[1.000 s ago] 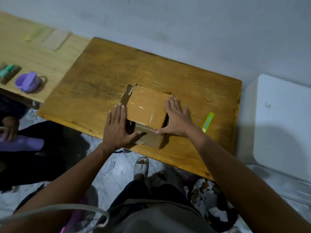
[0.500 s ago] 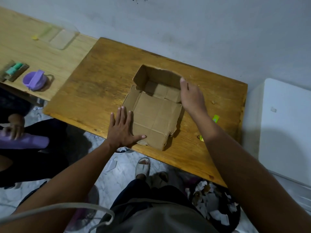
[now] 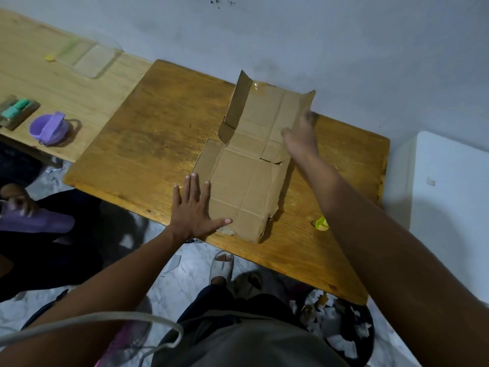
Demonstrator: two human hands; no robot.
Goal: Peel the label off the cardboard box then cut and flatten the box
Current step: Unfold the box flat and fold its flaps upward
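Observation:
The brown cardboard box lies opened out on the dark wooden table, its panels spread from the near edge toward the wall. Its far left flap stands up and the far end curls upward. My left hand lies flat with spread fingers on the box's near left edge and the table. My right hand, blurred by motion, is over the far right panel with fingers extended. A yellow-green cutter lies on the table to the right, mostly hidden behind my right forearm.
A lighter wooden table at left carries a purple cup, a green-topped block and a clear plastic sheet. A white appliance stands right. A bin of paper scraps sits below. Another person sits at left.
The folded box has been opened out. My right hand swung the top panel away toward the wall and now sweeps over it. My left hand has kept pressing the near left edge.

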